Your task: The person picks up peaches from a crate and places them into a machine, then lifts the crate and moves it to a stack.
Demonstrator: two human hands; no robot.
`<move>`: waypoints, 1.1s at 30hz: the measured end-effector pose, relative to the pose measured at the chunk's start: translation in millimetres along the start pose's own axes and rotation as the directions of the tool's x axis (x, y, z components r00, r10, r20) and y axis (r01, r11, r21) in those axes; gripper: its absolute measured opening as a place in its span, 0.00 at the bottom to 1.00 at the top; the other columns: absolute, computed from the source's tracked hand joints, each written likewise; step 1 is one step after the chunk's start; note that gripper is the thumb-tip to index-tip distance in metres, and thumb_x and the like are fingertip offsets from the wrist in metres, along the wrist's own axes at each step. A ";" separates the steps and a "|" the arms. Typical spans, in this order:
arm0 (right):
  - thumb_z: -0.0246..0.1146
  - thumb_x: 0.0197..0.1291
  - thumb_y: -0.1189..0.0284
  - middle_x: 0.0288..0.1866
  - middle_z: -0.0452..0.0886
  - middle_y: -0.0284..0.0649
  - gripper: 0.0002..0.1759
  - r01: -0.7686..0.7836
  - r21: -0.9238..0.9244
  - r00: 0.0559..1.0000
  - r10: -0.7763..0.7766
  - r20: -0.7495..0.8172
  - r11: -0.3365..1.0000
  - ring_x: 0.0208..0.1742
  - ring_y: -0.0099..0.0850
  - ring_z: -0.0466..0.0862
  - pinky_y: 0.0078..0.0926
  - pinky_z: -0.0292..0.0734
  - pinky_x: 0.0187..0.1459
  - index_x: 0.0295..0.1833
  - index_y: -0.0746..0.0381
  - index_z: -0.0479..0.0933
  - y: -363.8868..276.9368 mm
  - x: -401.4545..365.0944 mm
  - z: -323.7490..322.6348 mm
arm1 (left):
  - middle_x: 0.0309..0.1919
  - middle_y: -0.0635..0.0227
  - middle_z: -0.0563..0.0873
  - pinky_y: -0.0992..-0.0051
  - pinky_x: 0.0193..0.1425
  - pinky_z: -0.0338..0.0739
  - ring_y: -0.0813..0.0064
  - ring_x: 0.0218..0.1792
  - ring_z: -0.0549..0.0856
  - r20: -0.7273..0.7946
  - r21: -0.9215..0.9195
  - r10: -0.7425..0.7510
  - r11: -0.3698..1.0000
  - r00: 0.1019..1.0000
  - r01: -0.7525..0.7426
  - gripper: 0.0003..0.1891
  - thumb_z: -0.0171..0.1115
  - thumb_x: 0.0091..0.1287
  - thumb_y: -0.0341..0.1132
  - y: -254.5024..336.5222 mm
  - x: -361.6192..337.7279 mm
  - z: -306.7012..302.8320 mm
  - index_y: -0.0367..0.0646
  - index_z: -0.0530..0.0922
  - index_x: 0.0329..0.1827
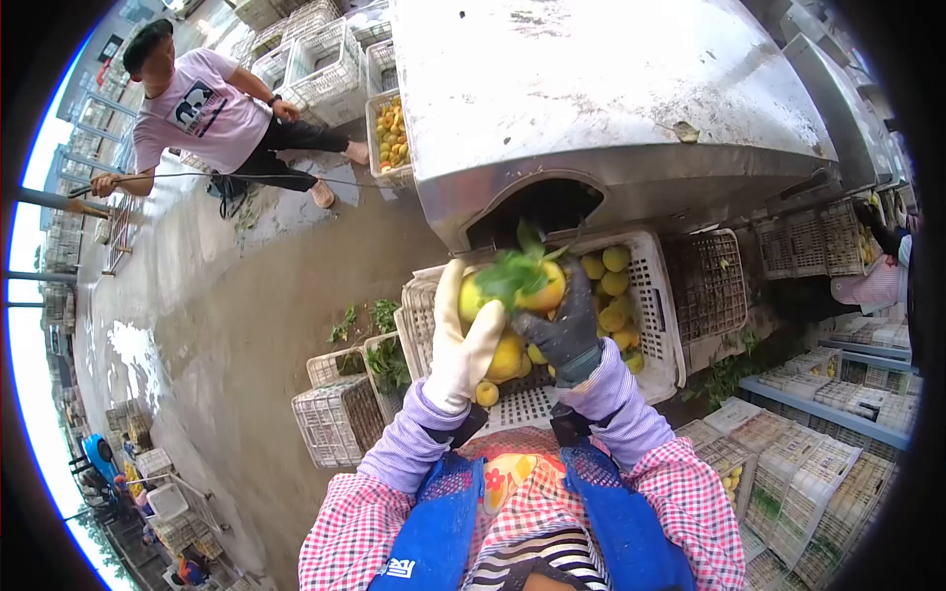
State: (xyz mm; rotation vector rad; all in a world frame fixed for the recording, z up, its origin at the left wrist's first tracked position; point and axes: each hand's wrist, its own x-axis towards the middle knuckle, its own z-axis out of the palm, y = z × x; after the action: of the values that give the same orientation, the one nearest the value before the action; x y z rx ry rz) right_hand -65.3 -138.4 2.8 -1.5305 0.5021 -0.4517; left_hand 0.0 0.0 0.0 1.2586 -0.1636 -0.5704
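My left hand (463,340), in a white glove, curls round a yellow citrus fruit (471,297). Opposite it, my right hand (564,330) in a dark glove grips another citrus fruit (545,288). Green leaves (516,274) lie over the two fruits, slightly smeared by motion. Both hands are over a white plastic crate (662,330) holding several loose yellow-green fruits (615,286). Just beyond the crate is the dark opening (537,209) of a large metal machine (631,175).
A person (207,103) stands at upper left, holding a thin pole or hose. Stacked crates (340,419) with leaves are at my left; a brown crate (708,281) sits right of mine. More crates (788,463) fill the lower right. Wet concrete floor (236,325) stretches left.
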 end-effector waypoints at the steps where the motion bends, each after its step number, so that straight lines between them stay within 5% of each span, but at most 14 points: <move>1: 0.84 0.48 0.63 0.63 0.75 0.50 0.47 0.074 0.037 0.996 -0.072 -0.056 0.997 0.61 0.49 0.78 0.52 0.72 0.68 0.70 0.63 0.65 0.6 14.5 2.7 | 0.62 0.59 0.77 0.73 0.58 0.81 0.71 0.54 0.82 -0.035 -0.009 0.003 1.000 0.999 -0.004 0.42 0.65 0.74 0.34 2.4 5.6 -1.8 0.45 0.50 0.85; 2: 0.85 0.46 0.66 0.59 0.79 0.50 0.47 0.146 0.072 0.984 -0.137 -0.113 0.987 0.59 0.50 0.79 0.53 0.73 0.67 0.68 0.64 0.67 2.2 28.3 4.2 | 0.58 0.59 0.80 0.73 0.54 0.83 0.70 0.50 0.84 -0.072 -0.019 0.003 1.000 0.997 -0.005 0.41 0.65 0.74 0.35 3.9 9.3 -4.3 0.45 0.51 0.85; 3: 0.85 0.45 0.64 0.58 0.79 0.50 0.45 0.242 -0.267 0.949 -0.285 -0.135 0.933 0.59 0.51 0.80 0.53 0.74 0.66 0.66 0.65 0.68 2.3 29.3 0.9 | 0.55 0.57 0.80 0.72 0.51 0.84 0.69 0.46 0.85 -0.032 -0.144 -0.147 0.979 0.989 0.141 0.41 0.66 0.74 0.37 14.4 -8.6 -3.3 0.45 0.51 0.85; 5: 0.85 0.45 0.61 0.56 0.80 0.52 0.43 0.383 -0.790 0.782 -0.623 0.001 0.479 0.58 0.53 0.80 0.54 0.76 0.63 0.63 0.66 0.71 47.5 63.6 0.6 | 0.50 0.54 0.82 0.70 0.44 0.86 0.67 0.38 0.87 0.110 -0.341 -0.315 0.879 0.943 0.333 0.42 0.66 0.74 0.42 19.9 -10.2 -15.5 0.47 0.51 0.85; 6: 0.84 0.47 0.63 0.58 0.79 0.54 0.43 0.400 -0.785 0.782 -0.623 0.022 0.473 0.60 0.56 0.79 0.54 0.75 0.63 0.66 0.66 0.71 61.2 70.9 1.5 | 0.47 0.51 0.81 0.66 0.36 0.87 0.65 0.30 0.86 0.189 -0.287 -0.327 0.883 0.926 0.370 0.43 0.67 0.73 0.48 11.7 -6.5 -27.2 0.51 0.52 0.85; 12: 0.80 0.51 0.62 0.64 0.77 0.59 0.43 0.359 -0.768 0.876 -0.476 0.081 0.530 0.64 0.57 0.78 0.52 0.74 0.65 0.71 0.65 0.71 82.4 91.4 7.5 | 0.60 0.58 0.78 0.63 0.42 0.88 0.63 0.49 0.85 0.271 -0.479 -0.350 0.759 0.897 0.441 0.38 0.62 0.77 0.51 1.5 -12.3 -35.8 0.58 0.54 0.85; 18: 0.79 0.53 0.53 0.64 0.78 0.58 0.46 0.113 -0.489 0.991 -0.134 -0.007 0.865 0.65 0.52 0.79 0.49 0.75 0.65 0.72 0.66 0.71 59.4 105.9 4.5 | 0.68 0.59 0.76 0.59 0.54 0.87 0.59 0.57 0.84 0.273 -0.438 -0.366 0.776 0.890 0.454 0.31 0.51 0.83 0.52 9.3 -8.8 -31.6 0.58 0.57 0.85; 22: 0.78 0.53 0.51 0.63 0.79 0.57 0.50 0.067 -0.309 0.940 0.044 0.339 0.949 0.66 0.50 0.79 0.46 0.72 0.70 0.75 0.67 0.68 -10.2 23.8 -14.1 | 0.69 0.58 0.75 0.63 0.59 0.84 0.60 0.60 0.84 0.227 -0.432 -0.231 0.847 0.946 0.311 0.30 0.49 0.84 0.49 -10.5 -4.7 -24.2 0.47 0.58 0.83; 25: 0.79 0.51 0.51 0.62 0.79 0.56 0.50 0.181 -0.368 0.978 -0.127 0.166 0.912 0.65 0.51 0.79 0.47 0.72 0.69 0.74 0.67 0.69 10.5 -9.5 6.0 | 0.71 0.55 0.73 0.63 0.66 0.81 0.60 0.63 0.82 0.167 -0.297 -0.121 0.940 0.978 0.168 0.29 0.48 0.84 0.48 -14.8 -2.7 -10.1 0.41 0.60 0.81; 26: 0.81 0.48 0.53 0.62 0.78 0.54 0.49 0.184 -0.259 0.977 -0.148 0.151 0.948 0.66 0.51 0.77 0.49 0.71 0.69 0.72 0.65 0.72 4.5 -5.5 6.0 | 0.72 0.54 0.73 0.63 0.69 0.79 0.58 0.65 0.81 0.159 -0.262 -0.116 0.952 0.980 0.156 0.29 0.49 0.84 0.47 -6.4 -3.3 -4.5 0.40 0.61 0.80; 29: 0.82 0.46 0.56 0.62 0.79 0.52 0.47 0.024 -0.128 0.999 -0.018 0.052 0.991 0.64 0.50 0.78 0.48 0.71 0.68 0.70 0.64 0.73 3.1 8.3 10.5 | 0.74 0.54 0.70 0.63 0.76 0.70 0.62 0.71 0.75 0.174 -0.036 0.066 0.998 0.983 -0.061 0.27 0.48 0.85 0.43 -2.8 1.1 2.8 0.36 0.63 0.79; 31: 0.81 0.50 0.59 0.60 0.80 0.51 0.45 0.134 -0.285 0.989 -0.145 -0.019 0.949 0.60 0.51 0.80 0.46 0.74 0.64 0.70 0.66 0.72 -1.1 22.3 11.2 | 0.73 0.56 0.72 0.67 0.73 0.72 0.65 0.69 0.76 0.108 -0.080 -0.050 0.995 0.993 0.059 0.27 0.48 0.85 0.40 9.3 8.3 10.6 0.38 0.59 0.81; 32: 0.81 0.51 0.61 0.58 0.80 0.50 0.44 0.180 -0.364 0.977 -0.210 -0.045 0.914 0.57 0.51 0.81 0.45 0.76 0.62 0.71 0.66 0.71 -3.9 30.5 11.0 | 0.73 0.55 0.72 0.66 0.76 0.69 0.64 0.70 0.75 0.084 -0.020 0.048 0.999 0.995 -0.046 0.27 0.48 0.85 0.41 -7.4 15.9 4.2 0.37 0.60 0.81; 33: 0.81 0.51 0.60 0.59 0.80 0.50 0.44 0.247 -0.475 0.952 -0.304 -0.046 0.845 0.57 0.51 0.81 0.46 0.76 0.62 0.71 0.66 0.71 1.7 39.8 10.4 | 0.73 0.45 0.72 0.59 0.70 0.75 0.49 0.70 0.77 0.058 0.108 0.071 0.991 0.996 -0.077 0.28 0.47 0.85 0.41 -8.7 19.9 -2.3 0.36 0.59 0.82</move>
State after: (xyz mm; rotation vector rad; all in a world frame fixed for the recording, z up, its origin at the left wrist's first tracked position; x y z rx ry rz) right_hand -26.8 -152.6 -0.2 -2.0657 0.5062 -0.6854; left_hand 15.1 -9.4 -12.6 1.3390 -0.2895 -0.5374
